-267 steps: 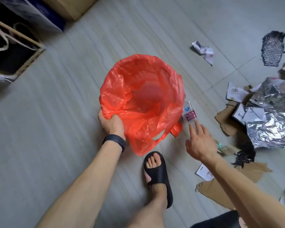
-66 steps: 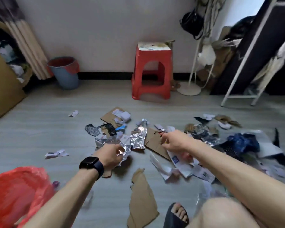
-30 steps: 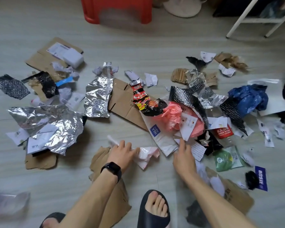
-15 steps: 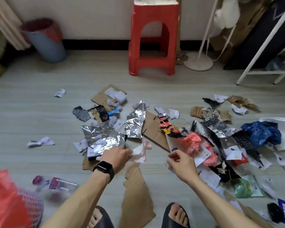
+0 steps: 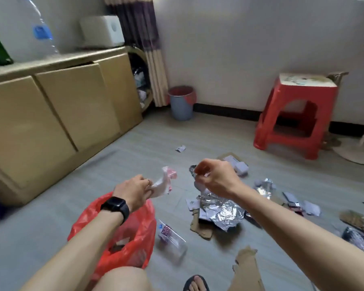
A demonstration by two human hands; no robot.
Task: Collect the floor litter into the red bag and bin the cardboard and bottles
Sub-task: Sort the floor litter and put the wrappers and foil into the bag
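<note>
A crumpled white and pink wrapper (image 5: 164, 183) is pinched in the curled fingers of the left hand (image 5: 133, 193), which is raised over the far rim of the red bag (image 5: 132, 236). A black watch (image 5: 115, 206) is worn on that wrist. The bag sits open on the floor (image 5: 51, 217) beneath the left forearm, with dark scraps seen inside it. The right hand (image 5: 215, 179) is held up beside the left, apart from it, its fingers curled inward; whether anything is gripped in it cannot be told. A clear plastic bottle (image 5: 171, 238) with a purple label lies on its side just to the right of the bag. Further right, a crumpled sheet of silver foil (image 5: 224, 212) rests partly on a torn cardboard piece (image 5: 200, 226), and another cardboard strip (image 5: 248, 271) lies near the bottom edge. More paper scraps are scattered to the right. A blue bin (image 5: 181, 103) with a red liner stands against the far wall, between a tan cabinet (image 5: 51, 114) and a red stool (image 5: 296, 116).
</note>
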